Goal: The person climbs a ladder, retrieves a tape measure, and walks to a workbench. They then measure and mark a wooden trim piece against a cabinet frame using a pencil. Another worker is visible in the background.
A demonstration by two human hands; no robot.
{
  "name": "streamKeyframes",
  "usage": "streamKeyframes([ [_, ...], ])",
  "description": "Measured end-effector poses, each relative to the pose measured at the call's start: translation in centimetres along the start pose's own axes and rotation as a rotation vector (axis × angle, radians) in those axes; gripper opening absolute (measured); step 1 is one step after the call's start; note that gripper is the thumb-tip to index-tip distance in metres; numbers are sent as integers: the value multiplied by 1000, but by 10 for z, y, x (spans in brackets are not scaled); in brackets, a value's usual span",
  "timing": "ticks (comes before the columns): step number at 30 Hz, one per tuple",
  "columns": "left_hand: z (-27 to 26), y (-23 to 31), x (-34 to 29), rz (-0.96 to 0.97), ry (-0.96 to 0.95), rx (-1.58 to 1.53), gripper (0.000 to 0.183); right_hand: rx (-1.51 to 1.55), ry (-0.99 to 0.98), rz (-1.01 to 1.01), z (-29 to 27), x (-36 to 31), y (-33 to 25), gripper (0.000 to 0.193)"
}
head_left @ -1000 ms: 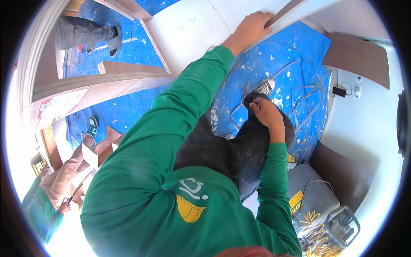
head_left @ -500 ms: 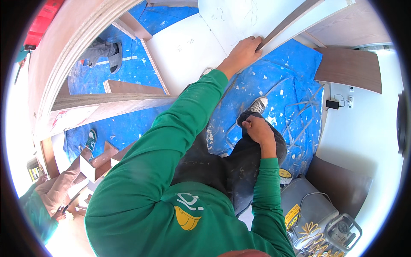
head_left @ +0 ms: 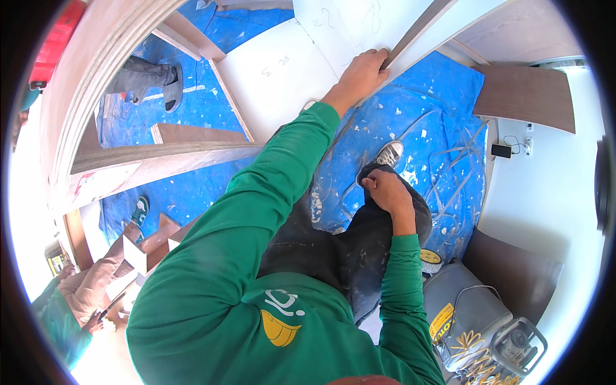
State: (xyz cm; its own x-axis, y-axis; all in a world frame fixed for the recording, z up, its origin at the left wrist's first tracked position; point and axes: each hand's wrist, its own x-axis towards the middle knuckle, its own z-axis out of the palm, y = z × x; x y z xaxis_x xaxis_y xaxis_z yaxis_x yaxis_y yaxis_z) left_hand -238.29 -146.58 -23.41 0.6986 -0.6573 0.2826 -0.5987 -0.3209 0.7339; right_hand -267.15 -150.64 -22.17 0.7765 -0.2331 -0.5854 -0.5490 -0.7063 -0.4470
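Note:
My left hand [head_left: 360,78] reaches forward, its fingers curled over the brown edge strip [head_left: 414,37] of a large white panel structure. Beside that hand, the white board [head_left: 273,77] with pencil scribbles lies to the left. My right hand [head_left: 389,191] rests on my dark-trousered right knee, fingers folded in a loose fist, with nothing visible in it. Both forearms wear green sleeves.
Blue paint-spotted sheeting [head_left: 410,106] covers the floor, with pale strips on it. A grey tank-like machine [head_left: 459,301] with a yellow coiled hose [head_left: 471,346] stands at lower right. Brown boards [head_left: 526,96] lean by the white wall. Left, plywood frames [head_left: 199,151] and other people's legs [head_left: 138,74].
My view has shifted slightly. Both hands keep their places, the left on the strip and the right on my knee. At upper left the other person's leg shows a little more.

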Motion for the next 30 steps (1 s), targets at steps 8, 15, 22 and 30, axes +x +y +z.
streamKeyframes([
  [8, -1, 1, -1, 32, -8, -10, 35, -7, 27, -30, 2, 0, 3, 30],
  [15, -1, 0, -1, 32, -14, 16, 35, -4, 38, -25, 3, 0, 2, 31],
  [22, 2, -1, -2, 42, 2, -9, 32, 14, 8, -31, 6, 3, 9, 29],
  [30, 0, 2, -2, -29, -29, -35, 33, -15, 6, -12, 5, 3, 6, 31],
])
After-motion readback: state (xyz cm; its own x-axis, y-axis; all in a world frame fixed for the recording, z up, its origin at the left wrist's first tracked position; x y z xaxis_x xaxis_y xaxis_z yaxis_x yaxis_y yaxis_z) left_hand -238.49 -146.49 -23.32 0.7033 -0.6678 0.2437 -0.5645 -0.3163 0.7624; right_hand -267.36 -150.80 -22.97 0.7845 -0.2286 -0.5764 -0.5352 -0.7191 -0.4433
